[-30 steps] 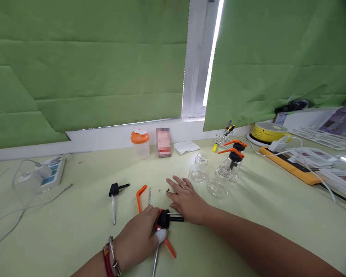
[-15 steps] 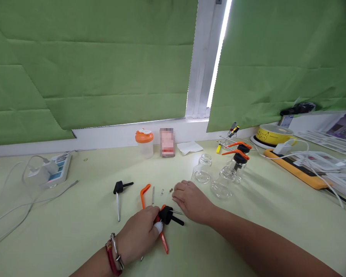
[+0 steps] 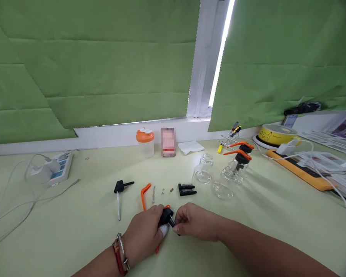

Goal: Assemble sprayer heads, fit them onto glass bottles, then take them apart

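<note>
Across the pale tabletop (image 3: 75,231), brass fittings (image 3: 171,190) could be scattered if brushed; black cap (image 3: 165,216) is gripped by left hand (image 3: 145,229), stem (image 3: 172,222) by right hand (image 3: 195,221)

Left hand (image 3: 145,229) grips a black cap (image 3: 165,216) (orange lever (image 3: 157,249) protruding below); right hand (image 3: 193,221), fingers curled, meets its stem (image 3: 172,221). Beyond: black spring-fitted parts (image 3: 187,191), glass jars (image 3: 202,169).

R hand (image 3: 193,221) moved back to tip of blk stem (image 3: 172,221), & blk spring pcs (image 3: 187,192) now in view.
</note>
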Demonstrator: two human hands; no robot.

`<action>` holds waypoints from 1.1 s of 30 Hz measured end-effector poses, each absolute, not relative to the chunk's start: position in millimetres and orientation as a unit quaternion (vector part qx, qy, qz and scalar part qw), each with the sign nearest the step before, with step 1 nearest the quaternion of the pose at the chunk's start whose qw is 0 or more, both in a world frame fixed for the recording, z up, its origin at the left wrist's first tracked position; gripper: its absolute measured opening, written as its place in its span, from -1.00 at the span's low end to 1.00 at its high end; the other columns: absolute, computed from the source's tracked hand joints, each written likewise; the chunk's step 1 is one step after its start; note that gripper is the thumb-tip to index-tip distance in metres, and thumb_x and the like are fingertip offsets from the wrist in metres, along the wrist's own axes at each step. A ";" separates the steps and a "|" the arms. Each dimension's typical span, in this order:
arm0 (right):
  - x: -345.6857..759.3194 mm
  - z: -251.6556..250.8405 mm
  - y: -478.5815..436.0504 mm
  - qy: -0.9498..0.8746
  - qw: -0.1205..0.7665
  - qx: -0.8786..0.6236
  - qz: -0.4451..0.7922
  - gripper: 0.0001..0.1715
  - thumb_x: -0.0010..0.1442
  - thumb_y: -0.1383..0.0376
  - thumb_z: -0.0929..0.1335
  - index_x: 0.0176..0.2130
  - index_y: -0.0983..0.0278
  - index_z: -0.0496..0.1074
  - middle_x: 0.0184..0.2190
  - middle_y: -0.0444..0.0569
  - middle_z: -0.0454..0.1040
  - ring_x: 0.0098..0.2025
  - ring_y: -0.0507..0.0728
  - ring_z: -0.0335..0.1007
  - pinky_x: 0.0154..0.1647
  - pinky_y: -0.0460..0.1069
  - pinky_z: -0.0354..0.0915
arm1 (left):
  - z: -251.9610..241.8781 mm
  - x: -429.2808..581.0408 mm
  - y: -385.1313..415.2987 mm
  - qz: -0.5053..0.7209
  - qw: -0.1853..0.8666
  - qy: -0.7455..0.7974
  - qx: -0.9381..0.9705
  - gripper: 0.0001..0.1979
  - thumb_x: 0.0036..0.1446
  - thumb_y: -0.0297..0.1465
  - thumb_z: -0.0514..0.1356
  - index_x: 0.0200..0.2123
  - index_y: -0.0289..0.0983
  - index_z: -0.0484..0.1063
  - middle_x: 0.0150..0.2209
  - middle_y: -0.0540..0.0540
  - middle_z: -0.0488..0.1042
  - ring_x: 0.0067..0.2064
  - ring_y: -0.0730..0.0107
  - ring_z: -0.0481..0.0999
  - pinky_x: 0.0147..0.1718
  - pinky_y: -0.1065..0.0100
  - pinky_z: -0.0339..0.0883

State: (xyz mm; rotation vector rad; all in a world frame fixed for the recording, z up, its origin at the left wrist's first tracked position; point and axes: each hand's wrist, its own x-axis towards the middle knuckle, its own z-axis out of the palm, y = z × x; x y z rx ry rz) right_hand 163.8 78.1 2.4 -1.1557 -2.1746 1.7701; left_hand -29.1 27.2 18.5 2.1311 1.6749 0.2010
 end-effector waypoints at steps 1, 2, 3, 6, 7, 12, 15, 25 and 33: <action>163.2 2.6 77.1 -0.692 0.057 -0.386 0.608 -0.81 0.05 0.21 0.30 -0.47 0.29 0.33 -0.62 -0.21 0.21 -0.60 -0.07 0.01 -0.63 -0.15 -0.02 | 18.4 -29.0 27.2 0.078 0.213 0.598 0.769 -0.85 0.07 -0.37 0.00 -0.25 -0.19 0.27 -0.31 -0.05 0.44 -0.33 0.29 0.43 -0.41 0.36 0.18; 162.1 2.2 75.9 -0.667 0.061 -0.394 0.630 -0.82 0.06 0.22 0.29 -0.48 0.29 0.30 -0.63 -0.22 0.20 -0.62 -0.08 -0.01 -0.64 -0.15 -0.04 | 18.4 -28.9 27.2 0.083 0.217 0.591 0.773 -0.84 0.08 -0.38 -0.01 -0.24 -0.19 0.26 -0.30 -0.04 0.44 -0.32 0.29 0.43 -0.40 0.37 0.18; 160.6 1.4 75.0 -0.644 0.068 -0.404 0.646 -0.82 0.07 0.23 0.28 -0.48 0.28 0.27 -0.66 -0.23 0.19 -0.64 -0.08 -0.04 -0.66 -0.15 -0.06 | 18.5 -28.6 27.2 0.086 0.219 0.584 0.777 -0.84 0.08 -0.39 -0.01 -0.24 -0.19 0.26 -0.30 -0.04 0.44 -0.33 0.30 0.42 -0.40 0.37 0.19; 156.8 -1.3 74.3 -0.616 0.108 -0.440 0.645 -0.79 0.07 0.22 0.30 -0.50 0.27 0.21 -0.71 -0.26 0.13 -0.66 -0.08 -0.06 -0.67 -0.15 -0.08 | 19.6 -28.2 26.5 0.087 0.228 0.563 0.790 -0.87 0.05 -0.41 0.01 -0.27 -0.20 0.25 -0.33 -0.04 0.44 -0.35 0.31 0.40 -0.42 0.37 0.20; 156.5 -1.5 75.0 -0.624 0.127 -0.447 0.628 -0.77 0.04 0.22 0.33 -0.51 0.27 0.20 -0.71 -0.27 0.12 -0.65 -0.08 -0.05 -0.66 -0.15 -0.08 | 20.2 -28.3 26.1 0.087 0.232 0.557 0.792 -0.88 0.05 -0.41 0.01 -0.28 -0.20 0.25 -0.34 -0.04 0.43 -0.36 0.32 0.40 -0.42 0.38 0.20; 161.1 2.5 79.4 -0.620 0.169 -0.393 0.657 -0.69 0.00 0.11 0.39 -0.39 0.28 0.29 -0.62 -0.27 0.16 -0.64 -0.11 -0.08 -0.65 -0.16 -0.12 | 23.9 -28.2 22.0 0.078 0.252 0.515 0.816 -0.83 0.04 -0.44 0.00 -0.25 -0.19 0.26 -0.29 -0.04 0.43 -0.32 0.33 0.41 -0.37 0.38 0.24; 160.5 2.9 79.9 -0.585 0.147 -0.375 0.704 -0.68 0.05 0.08 0.35 -0.40 0.29 0.30 -0.68 -0.29 0.14 -0.68 -0.12 -0.14 -0.68 -0.16 -0.17 | 28.3 -24.3 16.6 0.063 0.260 0.462 0.846 -0.76 0.02 -0.47 0.02 -0.19 -0.17 0.26 -0.22 -0.04 0.43 -0.27 0.32 0.42 -0.31 0.39 0.26; 155.5 1.3 93.4 -0.628 0.360 -0.407 0.557 -0.80 0.12 0.17 0.28 -0.34 0.27 0.27 -0.53 -0.16 0.36 -0.60 -0.06 0.14 -0.58 -0.13 0.08 | 47.1 -31.8 14.1 0.026 0.246 0.472 0.846 -0.75 -0.05 -0.48 0.05 -0.24 -0.17 0.29 -0.29 -0.04 0.43 -0.30 0.29 0.41 -0.36 0.37 0.24; 117.2 -8.8 102.5 -0.966 0.124 -0.226 -0.021 -0.78 0.06 0.52 0.21 -0.30 0.33 0.36 -0.33 0.05 0.45 -0.35 0.11 0.33 -0.36 0.00 0.14 | 44.0 -46.4 17.4 -0.026 0.265 0.484 0.833 -0.83 -0.13 -0.49 0.05 -0.39 -0.21 0.31 -0.42 -0.02 0.44 -0.46 0.33 0.38 -0.56 0.38 0.07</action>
